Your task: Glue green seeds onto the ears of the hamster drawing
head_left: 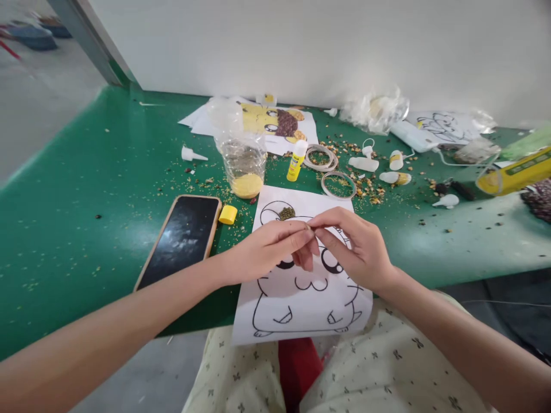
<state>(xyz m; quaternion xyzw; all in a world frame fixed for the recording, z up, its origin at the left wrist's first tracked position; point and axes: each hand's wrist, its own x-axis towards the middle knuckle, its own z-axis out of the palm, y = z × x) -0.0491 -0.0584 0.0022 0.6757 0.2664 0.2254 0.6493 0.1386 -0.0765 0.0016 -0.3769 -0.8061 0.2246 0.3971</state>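
Observation:
A sheet with a black-outlined hamster drawing [310, 310] lies before me, its lower edge hanging past the table's front. Above its upper half, my left hand [273, 245] and my right hand [359, 244] meet at the fingertips. Both are closed in a pinch; a tiny thing may sit between them, too small to name. Partly hidden by my hands are the drawing's eyes and head. A small patch of dark green beans [287, 214] fills part of its left ear. Just beyond the sheet stands a yellow glue stick [296, 163] without its cap.
Left of the sheet are a phone [183, 238] and a yellow cap [228, 215]. A clear plastic cup [245, 166] holds yellow grains. Tape rolls [339, 186], small glue bottles [395, 178] and scattered seeds lie behind. A partly filled picture [275, 121] rests near the wall.

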